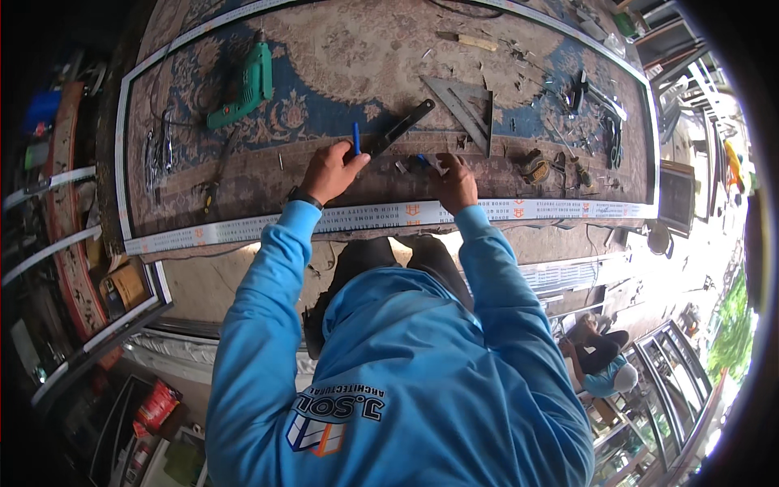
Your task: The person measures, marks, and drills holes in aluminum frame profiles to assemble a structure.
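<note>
My left hand [329,172] grips a blue pen [355,138], held upright over the patterned carpet that covers the workbench [341,49]. The pen's tip is close to the lower end of a black try square [402,126]. My right hand [454,183] rests on the carpet a little to the right, its fingers pinched on a small white and blue piece [428,161]. Both hands lie just behind the near rail of a white aluminium frame [243,230] that runs around the bench top. Blue sleeves cover both forearms.
A green electric drill [247,81] lies at the back left with its cable coiled beside it. A grey triangular square [466,101], a screwdriver [466,39] and several small tools lie to the right. Another person [604,361] sits at the lower right.
</note>
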